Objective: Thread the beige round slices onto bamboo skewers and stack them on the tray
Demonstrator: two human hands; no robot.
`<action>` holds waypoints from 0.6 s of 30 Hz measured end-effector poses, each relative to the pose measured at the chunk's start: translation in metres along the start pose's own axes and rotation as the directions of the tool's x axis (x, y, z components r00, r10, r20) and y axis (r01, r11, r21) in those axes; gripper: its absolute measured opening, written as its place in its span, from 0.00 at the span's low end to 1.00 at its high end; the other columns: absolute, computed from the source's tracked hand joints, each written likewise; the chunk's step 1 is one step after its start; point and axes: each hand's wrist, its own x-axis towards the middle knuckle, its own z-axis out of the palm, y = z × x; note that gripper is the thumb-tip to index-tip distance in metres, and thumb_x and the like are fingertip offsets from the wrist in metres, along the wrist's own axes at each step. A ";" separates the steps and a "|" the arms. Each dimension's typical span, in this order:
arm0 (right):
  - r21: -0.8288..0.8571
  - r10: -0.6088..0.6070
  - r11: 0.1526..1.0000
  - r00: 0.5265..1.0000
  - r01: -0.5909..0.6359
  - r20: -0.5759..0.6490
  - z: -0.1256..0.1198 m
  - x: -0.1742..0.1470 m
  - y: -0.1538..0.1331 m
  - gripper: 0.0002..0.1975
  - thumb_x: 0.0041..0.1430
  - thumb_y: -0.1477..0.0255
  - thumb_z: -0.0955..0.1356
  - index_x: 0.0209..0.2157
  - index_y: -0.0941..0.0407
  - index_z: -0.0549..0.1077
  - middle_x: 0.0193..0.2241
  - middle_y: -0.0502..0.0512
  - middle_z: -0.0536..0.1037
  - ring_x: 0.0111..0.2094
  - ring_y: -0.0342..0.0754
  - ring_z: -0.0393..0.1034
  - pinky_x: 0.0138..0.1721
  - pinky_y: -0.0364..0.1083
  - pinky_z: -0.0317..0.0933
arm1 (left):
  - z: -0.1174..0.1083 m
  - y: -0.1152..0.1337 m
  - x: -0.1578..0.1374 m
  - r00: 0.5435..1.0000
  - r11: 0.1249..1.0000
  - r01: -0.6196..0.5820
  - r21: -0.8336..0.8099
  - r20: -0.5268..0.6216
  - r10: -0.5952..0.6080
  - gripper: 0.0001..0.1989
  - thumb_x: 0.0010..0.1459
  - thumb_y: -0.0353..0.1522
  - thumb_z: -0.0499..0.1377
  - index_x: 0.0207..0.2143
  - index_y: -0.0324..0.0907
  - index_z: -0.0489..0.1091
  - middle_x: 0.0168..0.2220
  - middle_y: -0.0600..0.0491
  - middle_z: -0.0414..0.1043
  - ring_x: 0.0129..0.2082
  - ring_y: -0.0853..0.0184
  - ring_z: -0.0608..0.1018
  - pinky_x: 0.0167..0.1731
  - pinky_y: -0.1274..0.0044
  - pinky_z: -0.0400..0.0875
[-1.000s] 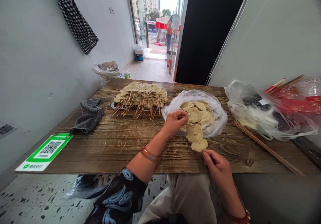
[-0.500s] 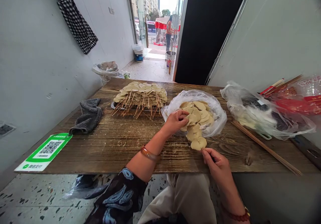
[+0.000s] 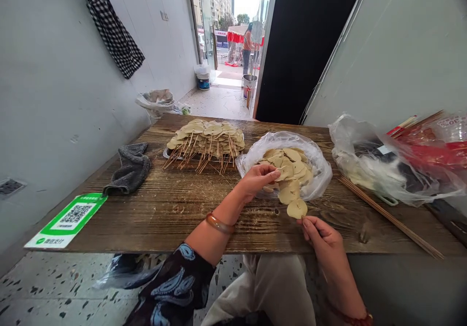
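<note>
My right hand (image 3: 321,236) pinches the lower end of a skewer that carries several flat, round, pale tan slices (image 3: 297,209). At the skewer's far end, my left hand (image 3: 260,177) has thumb and fingers closed on the top slice (image 3: 284,172). Behind them lies an open clear plastic bag (image 3: 321,170) holding a heap of loose slices (image 3: 294,154). Left of the bag, a metal tray (image 3: 168,153) bears a stack of skewered slices (image 3: 209,130), their sticks pointing toward me. Most of the skewer in my hands is covered by the slices.
Bare skewers (image 3: 390,216) lie in a bundle at the right, beside a filled plastic bag (image 3: 365,160). A grey cloth (image 3: 129,168) and a green QR-code card (image 3: 67,219) are on the wooden table's (image 3: 189,219) left. Outside the doorway stands a person (image 3: 247,46).
Both hands and the skewer of slices have shifted slightly to the right in the picture. The whole view has shifted a little too. Each hand keeps its grip.
</note>
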 end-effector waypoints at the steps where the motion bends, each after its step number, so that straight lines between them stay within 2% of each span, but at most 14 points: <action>1: 0.011 0.002 1.000 1.000 -0.002 0.001 0.001 0.000 -0.001 0.17 0.56 0.58 0.67 0.32 0.59 0.76 0.18 0.49 0.63 0.23 0.43 0.57 0.23 0.42 0.51 | 0.000 0.000 0.000 1.000 1.000 -0.001 -0.013 0.009 0.001 0.19 0.43 0.42 0.67 0.28 0.34 0.71 0.26 0.53 0.69 0.25 0.75 0.70 0.27 0.82 0.64; 8: 0.076 0.027 0.997 0.999 -0.029 0.031 0.007 0.001 0.004 0.17 0.55 0.57 0.67 0.32 0.58 0.77 0.18 0.47 0.63 0.22 0.42 0.55 0.23 0.41 0.49 | -0.004 0.000 0.000 0.999 0.993 0.032 -0.111 0.013 -0.031 0.18 0.41 0.38 0.68 0.30 0.36 0.66 0.22 0.56 0.68 0.19 0.76 0.70 0.21 0.82 0.66; 12: 0.102 0.022 0.994 0.999 -0.027 0.048 0.006 0.002 0.007 0.16 0.55 0.58 0.68 0.32 0.58 0.76 0.18 0.47 0.64 0.22 0.42 0.56 0.24 0.41 0.49 | -0.003 0.001 0.000 0.999 0.996 0.040 -0.076 0.004 -0.040 0.17 0.43 0.37 0.67 0.31 0.37 0.65 0.20 0.58 0.67 0.16 0.75 0.70 0.17 0.82 0.66; 15: 0.095 0.024 0.995 0.999 -0.027 0.031 0.006 0.001 0.007 0.16 0.56 0.58 0.67 0.33 0.58 0.76 0.18 0.47 0.63 0.22 0.42 0.55 0.24 0.42 0.49 | 0.000 0.000 -0.001 0.999 0.997 0.032 -0.074 0.023 -0.030 0.18 0.43 0.38 0.67 0.32 0.37 0.66 0.21 0.57 0.68 0.17 0.75 0.71 0.19 0.82 0.68; 18: 0.110 0.022 0.994 1.000 -0.023 0.006 0.010 0.000 0.007 0.15 0.56 0.59 0.67 0.32 0.57 0.76 0.18 0.46 0.62 0.22 0.42 0.55 0.25 0.41 0.50 | 0.002 -0.001 -0.002 0.997 0.982 0.073 -0.175 0.047 -0.065 0.19 0.43 0.40 0.67 0.33 0.36 0.69 0.24 0.56 0.70 0.20 0.75 0.72 0.22 0.82 0.69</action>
